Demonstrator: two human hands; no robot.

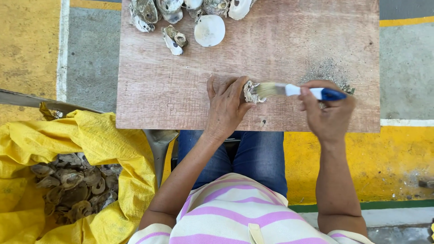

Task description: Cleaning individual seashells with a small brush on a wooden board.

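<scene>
One shell is lying on the wooden board, gripped by the left hand; the right hand, closed around a brush, is cleaning it. Several cleaned shells are waiting above, many dirty ones are remaining in the yellow sack.

A rough, grey-white oyster shell lay on the reddish wooden board, near its front edge. A flat paintbrush with a blue-and-white handle lay level, its pale bristles touching the shell's right side.
</scene>
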